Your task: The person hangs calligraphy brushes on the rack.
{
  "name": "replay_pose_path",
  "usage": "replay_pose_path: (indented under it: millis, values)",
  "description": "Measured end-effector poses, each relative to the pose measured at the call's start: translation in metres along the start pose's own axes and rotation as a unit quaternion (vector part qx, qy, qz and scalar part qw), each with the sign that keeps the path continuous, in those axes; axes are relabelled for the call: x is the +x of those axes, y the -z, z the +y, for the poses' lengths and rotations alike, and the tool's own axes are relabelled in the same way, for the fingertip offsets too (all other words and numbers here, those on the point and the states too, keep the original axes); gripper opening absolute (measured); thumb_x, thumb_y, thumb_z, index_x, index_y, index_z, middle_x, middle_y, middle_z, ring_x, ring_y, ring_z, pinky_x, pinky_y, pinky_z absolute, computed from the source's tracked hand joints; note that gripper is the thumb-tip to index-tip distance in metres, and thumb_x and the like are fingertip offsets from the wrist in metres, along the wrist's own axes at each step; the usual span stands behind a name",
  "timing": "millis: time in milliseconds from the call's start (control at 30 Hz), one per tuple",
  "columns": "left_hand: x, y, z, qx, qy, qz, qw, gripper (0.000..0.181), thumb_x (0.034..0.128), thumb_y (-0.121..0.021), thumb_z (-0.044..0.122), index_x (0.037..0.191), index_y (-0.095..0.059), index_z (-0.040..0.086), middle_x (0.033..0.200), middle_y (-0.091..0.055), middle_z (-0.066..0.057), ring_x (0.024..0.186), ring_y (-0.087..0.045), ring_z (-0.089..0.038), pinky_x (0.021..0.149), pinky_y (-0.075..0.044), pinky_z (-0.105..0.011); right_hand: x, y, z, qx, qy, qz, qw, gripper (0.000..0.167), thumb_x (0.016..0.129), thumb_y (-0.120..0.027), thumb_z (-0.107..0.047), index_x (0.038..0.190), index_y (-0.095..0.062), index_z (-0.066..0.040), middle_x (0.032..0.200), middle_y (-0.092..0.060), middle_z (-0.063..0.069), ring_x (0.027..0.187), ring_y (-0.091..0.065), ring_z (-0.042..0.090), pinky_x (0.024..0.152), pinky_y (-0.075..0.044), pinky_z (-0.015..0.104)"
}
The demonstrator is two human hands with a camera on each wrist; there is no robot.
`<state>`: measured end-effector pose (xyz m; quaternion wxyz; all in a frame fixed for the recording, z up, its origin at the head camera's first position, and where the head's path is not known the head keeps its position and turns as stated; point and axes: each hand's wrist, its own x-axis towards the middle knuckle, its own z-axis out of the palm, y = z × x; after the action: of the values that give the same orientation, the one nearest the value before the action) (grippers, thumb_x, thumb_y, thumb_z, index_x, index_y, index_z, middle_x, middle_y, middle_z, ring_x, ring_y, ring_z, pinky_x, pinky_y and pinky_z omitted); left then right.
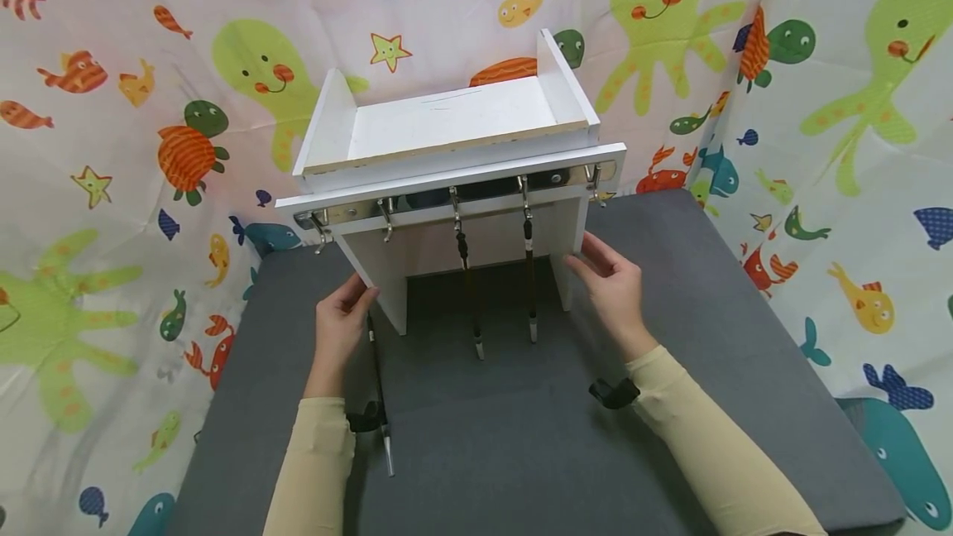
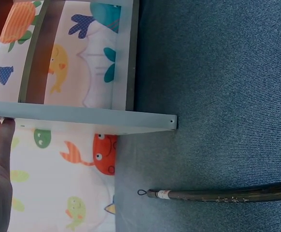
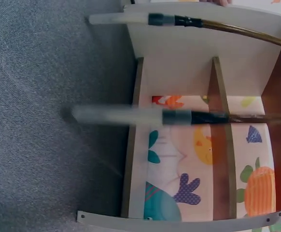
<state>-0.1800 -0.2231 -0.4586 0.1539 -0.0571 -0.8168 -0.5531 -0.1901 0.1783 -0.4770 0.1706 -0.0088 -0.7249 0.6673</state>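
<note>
A small white shelf (image 1: 454,126) stands on the grey surface, with a metal rail of several hooks (image 1: 428,198) along its front. My left hand (image 1: 344,317) pinches the front edge of its left side panel (image 2: 92,114). On the opposite side, my right hand (image 1: 612,286) holds the right panel between thumb and fingers. Two brushes hang tip down from the hooks, one near the middle (image 1: 466,271) and one to its right (image 1: 529,271). Their pale tips look blurred or capped in the right wrist view. Beside my left wrist lies another brush (image 1: 380,404), its hanging loop showing in the left wrist view.
The grey cloth-covered surface (image 1: 491,453) spreads around the shelf. Behind it and along both sides hangs a curtain (image 1: 439,15) printed with sea animals. A dark strap (image 1: 614,393) is on my right wrist, and another dark strap (image 1: 363,418) on my left.
</note>
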Motion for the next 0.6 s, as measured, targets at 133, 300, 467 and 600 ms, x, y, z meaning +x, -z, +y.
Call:
replay_pose_path:
  millis: [133, 300, 467, 600]
  values:
    - [0.000, -0.001, -0.001, 0.001, -0.001, 0.002, 1.0000, 0.037, 0.0957, -0.068, 0.004, 0.131, -0.064, -0.005, 0.128, -0.066, -0.025, 0.100, -0.063, 0.007, 0.085, -0.053, -0.012, 0.002, -0.002, 0.006, -0.010, -0.002, -0.010, 0.9999, 0.051, 0.090, -0.078, -0.011, 0.138, -0.062, -0.005, 0.137, -0.064, 0.017, 0.126, -0.061, 0.030, 0.091, -0.053, 0.016]
    - [-0.001, -0.001, -0.002, 0.006, 0.001, 0.001, 1.0000, 0.037, 0.0963, -0.068, 0.006, 0.132, -0.064, -0.005, 0.128, -0.065, -0.024, 0.102, -0.063, 0.006, 0.086, -0.052, -0.011, 0.002, -0.003, 0.014, -0.040, -0.026, -0.008, 0.9988, 0.049, 0.091, -0.077, -0.028, 0.136, -0.065, -0.014, 0.133, -0.067, 0.009, 0.120, -0.065, 0.022, 0.092, -0.054, 0.020]
    - [-0.001, -0.001, -0.002, -0.002, -0.001, 0.001, 1.0000, 0.038, 0.0962, -0.068, 0.005, 0.132, -0.063, -0.005, 0.130, -0.064, -0.024, 0.105, -0.063, 0.005, 0.088, -0.052, -0.013, 0.002, -0.004, 0.021, -0.046, -0.049, 0.004, 0.9978, 0.053, 0.089, -0.075, -0.044, 0.135, -0.067, -0.019, 0.130, -0.070, 0.006, 0.115, -0.067, 0.016, 0.093, -0.056, 0.027]
    - [-0.002, -0.001, -0.002, 0.002, 0.008, 0.004, 1.0000, 0.037, 0.0958, -0.069, 0.006, 0.131, -0.064, -0.004, 0.129, -0.065, -0.024, 0.105, -0.064, 0.003, 0.087, -0.053, -0.013, 0.002, -0.004, 0.026, -0.041, -0.056, 0.005, 0.9976, 0.053, 0.089, -0.075, -0.046, 0.134, -0.068, -0.018, 0.128, -0.070, 0.006, 0.112, -0.068, 0.012, 0.090, -0.056, 0.024]
